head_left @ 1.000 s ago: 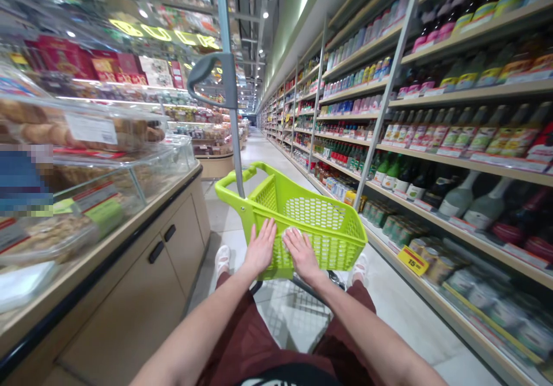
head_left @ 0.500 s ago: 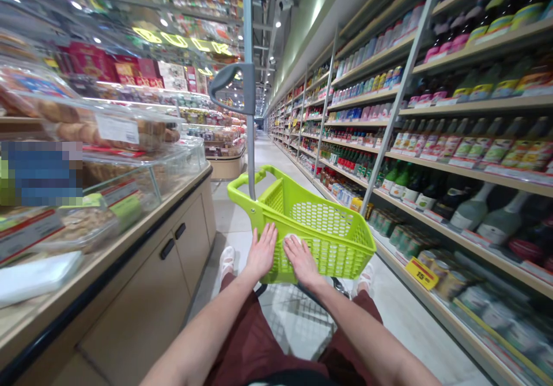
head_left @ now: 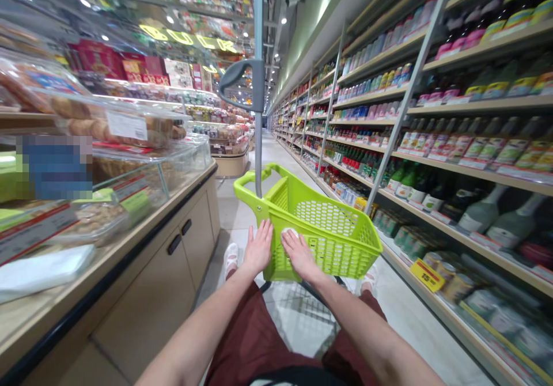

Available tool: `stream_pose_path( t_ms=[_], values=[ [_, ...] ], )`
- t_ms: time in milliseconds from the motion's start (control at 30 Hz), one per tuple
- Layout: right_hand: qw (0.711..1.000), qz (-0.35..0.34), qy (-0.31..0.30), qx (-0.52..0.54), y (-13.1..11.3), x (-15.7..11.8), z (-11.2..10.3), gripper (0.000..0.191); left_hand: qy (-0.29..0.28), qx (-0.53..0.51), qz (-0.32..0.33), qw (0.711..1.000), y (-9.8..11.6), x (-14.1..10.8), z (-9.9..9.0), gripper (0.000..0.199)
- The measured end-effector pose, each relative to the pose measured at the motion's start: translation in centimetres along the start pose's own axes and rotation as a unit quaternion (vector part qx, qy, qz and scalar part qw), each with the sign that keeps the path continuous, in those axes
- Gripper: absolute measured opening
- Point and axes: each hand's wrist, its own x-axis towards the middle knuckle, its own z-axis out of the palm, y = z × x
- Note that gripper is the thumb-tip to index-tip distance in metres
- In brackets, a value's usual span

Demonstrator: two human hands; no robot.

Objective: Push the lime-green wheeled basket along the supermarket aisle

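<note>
My left hand point(head_left: 259, 249) and my right hand point(head_left: 299, 253) lie flat, palms down, on the near rim of a lime-green plastic shopping basket point(head_left: 332, 242), with fingers spread. The basket sits on a wheeled cart with a lower wire rack point(head_left: 298, 311). A small white item point(head_left: 289, 232) shows under my right fingers. A tall grey pole point(head_left: 258, 144) with a curved grey handle point(head_left: 237, 78) rises from the basket's far end. Nothing is visible inside the basket through its mesh.
Shelves of bottles and jars point(head_left: 453, 144) line the right side, with a yellow price tag point(head_left: 427, 275) low down. A glass bakery counter point(head_left: 129, 167) with beige cabinets runs along the left. The tiled aisle floor point(head_left: 263, 161) stretches ahead between them.
The cart and my hands have moved forward along the aisle, and the shelves and counter have slid outward in view. My hands still lie on the rim.
</note>
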Motion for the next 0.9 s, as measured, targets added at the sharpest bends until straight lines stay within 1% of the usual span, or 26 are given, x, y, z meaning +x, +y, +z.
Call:
stream_pose_path(
  t_ms=[33,100,200,267,333,400,500,600,700,833,900],
  values=[
    [1.000,-0.004,0.006,0.003,-0.2,0.0,-0.1,0.042,0.001,-0.001,-0.002,1.000,-0.1,-0.1,0.1,0.062],
    [0.999,-0.012,0.044,0.007,-0.7,0.9,-1.0,0.045,0.008,-0.001,-0.012,1.000,-0.5,-0.1,0.1,0.063],
    [0.993,-0.021,0.115,0.005,-1.3,3.7,-2.7,0.048,0.026,0.007,-0.042,0.999,-1.5,0.6,-0.5,0.065],
    [0.991,-0.021,0.135,-0.002,-1.4,5.4,-3.3,0.048,0.036,0.011,-0.058,0.998,-2.0,1.2,-1.0,0.064],
    [0.992,-0.021,0.126,-0.010,-1.4,6.3,-3.1,0.047,0.037,0.012,-0.059,0.997,-2.4,1.5,-1.2,0.063],
    [0.995,-0.025,0.099,-0.016,-1.3,6.3,-2.2,0.045,0.029,0.013,-0.052,0.998,-2.5,1.3,-1.0,0.063],
    [0.998,-0.027,0.060,-0.018,-1.3,5.1,-0.8,0.042,0.012,0.013,-0.035,0.999,-2.3,0.4,-0.2,0.063],
    [0.999,-0.029,0.038,-0.014,-1.5,4.1,-0.3,0.042,0.003,0.010,-0.037,0.999,-2.2,-0.4,0.6,0.063],
    [0.998,-0.046,0.047,-0.004,-2.2,4.6,-1.2,0.041,0.012,0.006,-0.055,0.998,-2.7,-0.3,0.4,0.062],
    [0.991,-0.046,0.122,0.008,-3.2,8.1,-3.7,0.042,0.039,0.011,-0.083,0.996,-4.0,0.9,-1.1,0.066],
    [0.990,-0.040,0.138,0.006,-3.4,9.7,-4.3,0.042,0.046,0.015,-0.094,0.994,-4.5,1.4,-1.6,0.067]
  ],
)
